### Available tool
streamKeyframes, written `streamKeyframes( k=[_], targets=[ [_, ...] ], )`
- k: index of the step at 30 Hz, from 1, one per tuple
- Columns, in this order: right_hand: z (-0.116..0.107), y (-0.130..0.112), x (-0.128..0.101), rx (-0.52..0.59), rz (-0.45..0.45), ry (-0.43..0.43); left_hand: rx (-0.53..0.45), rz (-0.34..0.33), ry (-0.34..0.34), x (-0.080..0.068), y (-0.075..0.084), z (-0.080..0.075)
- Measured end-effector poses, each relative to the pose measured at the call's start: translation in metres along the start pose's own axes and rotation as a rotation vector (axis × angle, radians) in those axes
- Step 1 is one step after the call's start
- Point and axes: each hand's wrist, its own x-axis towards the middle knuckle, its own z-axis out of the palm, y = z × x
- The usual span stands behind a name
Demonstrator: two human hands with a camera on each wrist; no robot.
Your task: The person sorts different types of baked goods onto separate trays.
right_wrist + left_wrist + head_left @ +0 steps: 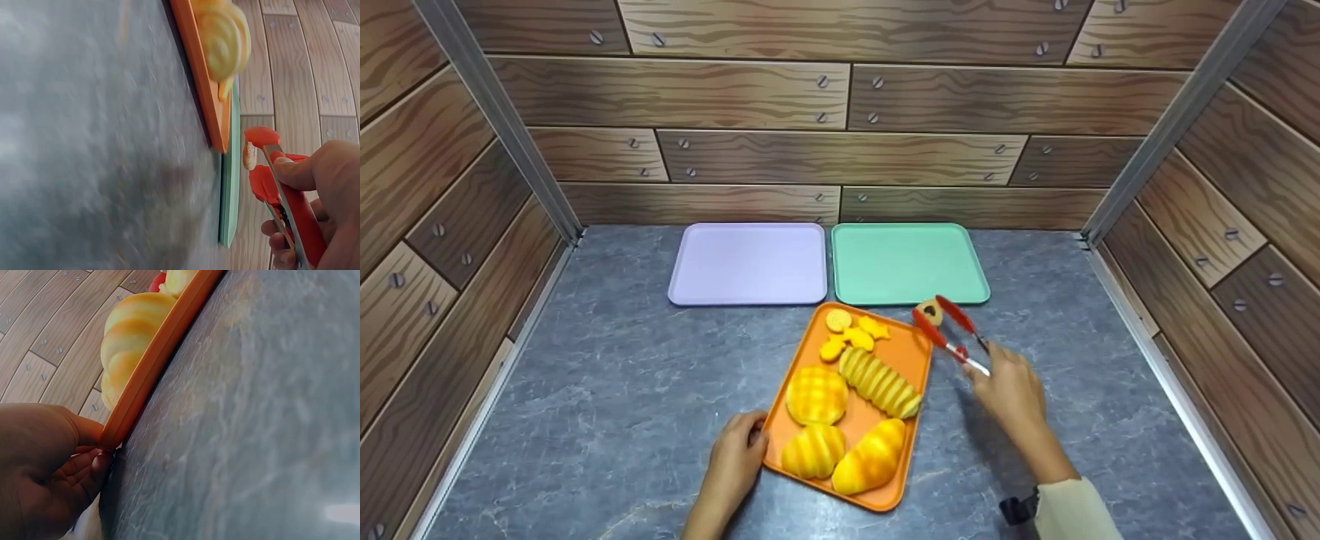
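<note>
Tbh the right hand [1011, 386] has its grip curled round red-tipped metal tongs [933, 332] nipping a small round tan cookie [932, 308] right of centre frame, so one slack squeeze could drop it, while the left hand [736, 451], pinching the lower-centre orange rectangular tray [904, 352], might tilt that.

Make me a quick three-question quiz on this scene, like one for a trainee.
1. Which tray does the left hand hold? A) purple B) orange C) green
2. True or false: in the head view, the purple tray lies left of the green tray.
3. Fill in: the right hand holds red-tipped ____, with a small cookie-like piece between their tips.

Key: 1. B, the orange tray; 2. true; 3. tongs.
</note>
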Motion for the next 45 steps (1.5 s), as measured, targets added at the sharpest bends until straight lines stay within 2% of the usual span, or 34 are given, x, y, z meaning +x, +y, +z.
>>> streamKeyframes(
  k=[6, 13, 19, 28, 35, 45],
  targets=[
    [0.000, 0.020, 0.022, -0.019, 0.045, -0.007, -0.010, 0.009, 0.015, -0.001, -0.002, 0.001],
    [0.004, 0.043, 0.035, -0.022, 0.094, 0.033, -0.003, 0.039, 0.038, -0.002, -0.002, 0.001],
    [0.008, 0.052, 0.046, -0.041, 0.136, 0.002, -0.015, 0.054, 0.043, -0.003, -0.003, 0.002],
    [0.012, 0.057, 0.061, -0.049, 0.177, -0.056, -0.008, 0.060, 0.063, -0.002, -0.004, 0.003],
    [0.013, 0.057, 0.067, -0.039, 0.174, -0.024, -0.019, 0.049, 0.051, -0.003, -0.004, 0.003],
    [0.011, 0.054, 0.053, -0.019, 0.142, -0.008, -0.025, 0.031, 0.033, -0.002, -0.003, 0.002]
  ],
)
